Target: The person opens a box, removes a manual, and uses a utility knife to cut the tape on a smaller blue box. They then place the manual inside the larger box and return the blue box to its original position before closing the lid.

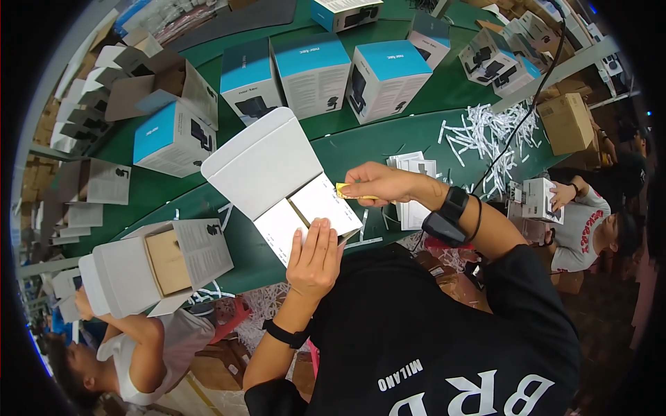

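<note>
1. Worked at a green table, with white-and-blue boxes standing along the far side, seemingly shut.
2. Had the open box at the table's near edge, just before the torso, turned at an angle.
3. Saw white paper strips heaped well off to the right.
4. Found the lid up and the inner flaps lying inward, with a narrow gap between.
5. Judged the work as midway: lid unclosed, flaps over the inside, contents hidden; could not tell opening from closing, nor so what was left.
6. Rested the left hand flat on the flaps, fingers extended, grasping nothing.
7. Pinched a small yellow piece in the right hand at the right-hand flap's outer edge.
</note>
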{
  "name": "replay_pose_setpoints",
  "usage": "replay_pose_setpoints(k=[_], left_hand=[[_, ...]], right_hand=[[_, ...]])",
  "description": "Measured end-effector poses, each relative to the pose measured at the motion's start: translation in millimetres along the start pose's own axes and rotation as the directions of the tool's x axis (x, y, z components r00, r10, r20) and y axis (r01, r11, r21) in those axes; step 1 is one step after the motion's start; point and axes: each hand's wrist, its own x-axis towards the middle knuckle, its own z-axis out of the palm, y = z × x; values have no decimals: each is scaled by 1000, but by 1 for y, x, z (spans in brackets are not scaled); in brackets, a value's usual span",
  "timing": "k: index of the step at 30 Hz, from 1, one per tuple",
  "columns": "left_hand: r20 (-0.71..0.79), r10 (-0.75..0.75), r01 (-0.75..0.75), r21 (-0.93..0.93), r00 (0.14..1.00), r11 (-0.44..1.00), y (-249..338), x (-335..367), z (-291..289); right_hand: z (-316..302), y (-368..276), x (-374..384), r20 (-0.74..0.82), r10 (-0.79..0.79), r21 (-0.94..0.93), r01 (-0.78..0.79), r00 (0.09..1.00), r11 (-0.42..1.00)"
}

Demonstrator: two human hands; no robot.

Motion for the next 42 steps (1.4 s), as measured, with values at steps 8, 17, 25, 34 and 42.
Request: replay_pose_setpoints(k=[8, 17, 25, 34, 42], left_hand=[[6, 13, -13, 22, 1000, 1000, 3, 3, 2], [11, 19, -20, 18, 1000, 1000, 9, 2, 3], [12, 61, -60, -17, 998, 998, 8, 0, 4], [33, 60, -60, -26, 998, 998, 4, -6, 1], [86, 56, -53, -31, 995, 998, 0, -10, -1]], right_hand=[[14, 4, -9, -51, -748, -926, 249, 662, 284], [13, 16, -8, -20, -813, -961, 213, 582, 176], [1, 18, -25, 355, -821, -934, 134, 447, -330], [5, 27, -26, 429, -850, -903, 116, 306, -414], [3, 30, -21, 386, -875, -921, 171, 293, -350]])
